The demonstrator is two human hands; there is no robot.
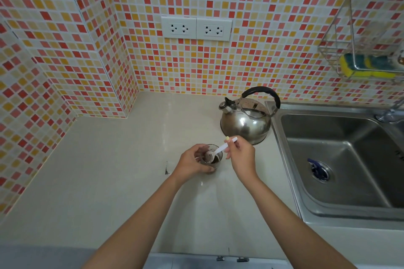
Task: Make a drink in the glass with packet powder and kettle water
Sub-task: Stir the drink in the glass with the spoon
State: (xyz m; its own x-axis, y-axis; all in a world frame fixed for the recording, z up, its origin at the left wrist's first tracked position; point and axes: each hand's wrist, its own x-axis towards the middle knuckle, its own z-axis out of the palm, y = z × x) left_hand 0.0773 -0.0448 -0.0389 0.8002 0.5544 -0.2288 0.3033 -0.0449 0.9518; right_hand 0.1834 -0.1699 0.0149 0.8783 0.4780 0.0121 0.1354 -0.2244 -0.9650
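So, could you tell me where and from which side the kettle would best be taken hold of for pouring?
Probably by the black arched handle of the kettle, with the grip coming from above. The handle stands upright over the lid, with an open gap beneath for fingers, and the spout points left, toward the free side. The right hand, nearer but holding the spoon, would first have to let it go.

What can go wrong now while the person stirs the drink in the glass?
The spoon bowl is lifted to the rim of the glass and looks wet, so it may drip on the counter. The left hand grips the glass; after kettle water it might be hot. Hard stirring by the right hand could tip it.
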